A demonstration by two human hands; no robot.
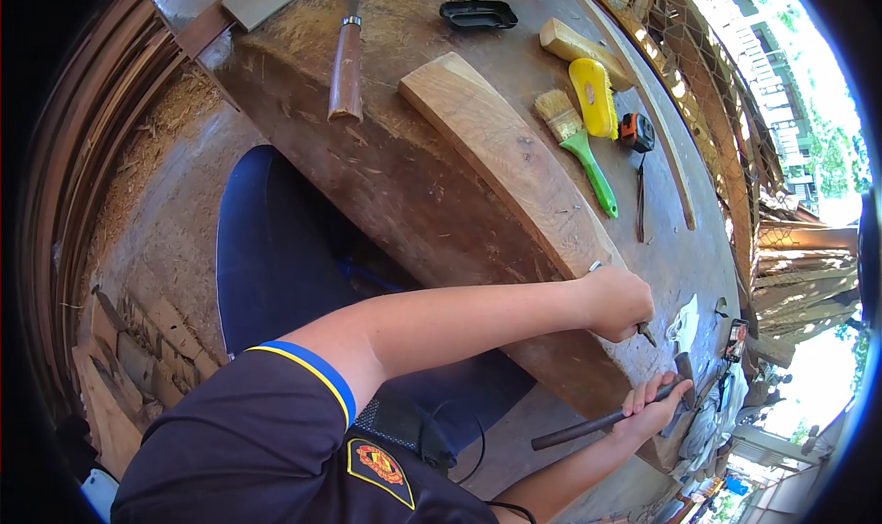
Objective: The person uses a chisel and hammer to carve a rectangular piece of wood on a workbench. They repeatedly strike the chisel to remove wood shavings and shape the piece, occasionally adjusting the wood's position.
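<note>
My left hand is closed in a fist around a thin metal tool, set at the near end of a long curved wooden plank lying on the workbench. The tool's ends stick out above and below the fist. My right hand, just below and to the right, grips the dark handle of a hammer. The hammer's head sits close to my left fist.
On the bench lie a yellow scrub brush, a green-handled paintbrush, an orange-and-black tape measure, a black tray and a wooden-handled blade. A dark blue seat stands beneath. Wire mesh borders the right.
</note>
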